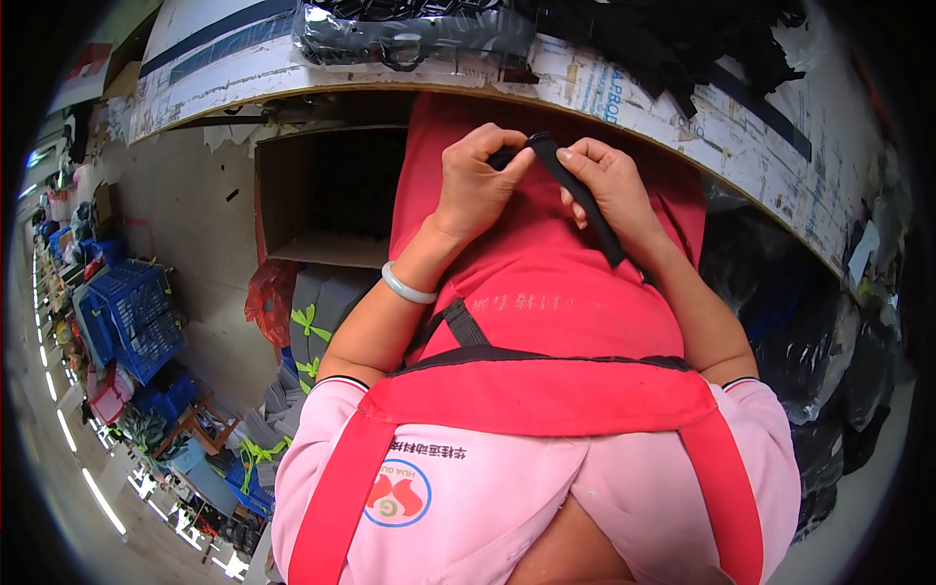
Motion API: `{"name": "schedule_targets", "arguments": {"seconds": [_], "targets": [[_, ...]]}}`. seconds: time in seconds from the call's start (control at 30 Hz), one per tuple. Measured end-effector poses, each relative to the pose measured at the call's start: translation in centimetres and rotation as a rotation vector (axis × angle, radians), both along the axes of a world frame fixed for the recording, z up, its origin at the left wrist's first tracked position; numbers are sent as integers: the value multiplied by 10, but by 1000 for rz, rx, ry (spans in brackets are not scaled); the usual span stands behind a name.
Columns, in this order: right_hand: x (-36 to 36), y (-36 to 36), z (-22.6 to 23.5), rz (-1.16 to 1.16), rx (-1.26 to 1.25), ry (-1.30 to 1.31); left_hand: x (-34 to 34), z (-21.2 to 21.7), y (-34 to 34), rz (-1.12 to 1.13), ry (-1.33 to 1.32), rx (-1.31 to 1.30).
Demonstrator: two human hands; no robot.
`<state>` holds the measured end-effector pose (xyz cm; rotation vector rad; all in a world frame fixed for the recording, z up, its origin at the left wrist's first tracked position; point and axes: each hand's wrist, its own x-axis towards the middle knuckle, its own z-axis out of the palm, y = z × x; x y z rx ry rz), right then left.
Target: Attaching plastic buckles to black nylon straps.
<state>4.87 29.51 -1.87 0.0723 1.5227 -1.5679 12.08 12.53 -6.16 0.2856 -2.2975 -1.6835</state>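
Note:
A black fabric strap (582,200) is held above my red apron (546,253), near the table's front edge. Its upper end meets the fingertips of my left hand (480,180), which are pinched together there. Some black material also shows inside the curl of those fingers. My right hand (616,195) grips the strap a little lower, thumb on top and fingers curled beneath. From there the strap's loose end hangs down to the right over the apron. Whether a small fitting sits at the upper end, I cannot make out.
On the table (595,83) lie a clear plastic bag of dark parts (414,44) and a heap of black fabric pieces (673,44). Below stand a cardboard box (322,195) at left and dark plastic bags (799,331) at right. Blue crates (132,317) stand on the floor, far left.

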Motion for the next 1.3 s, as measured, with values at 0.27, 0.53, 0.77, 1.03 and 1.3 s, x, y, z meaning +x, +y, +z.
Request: {"name": "schedule_targets", "arguments": {"seconds": [0.27, 0.53, 0.77, 1.03, 1.3], "targets": [[4, -5, -9, -136, -164, -5, 0, 5, 6, 12, 145, -136], [1, -7, -19, -133, -187, 33, 10, 3, 14, -29, 141, -97], [-6, -2, -21, -51, -243, -66, 15, 6, 7, 59, -394, 837], [4, -9, -5, 113, -150, 354, 14, -9, -4, -136, -485, 1360], [7, -10, -10, 118, -63, 462, 24, -11, 3, -27, -493, 1399]]}}
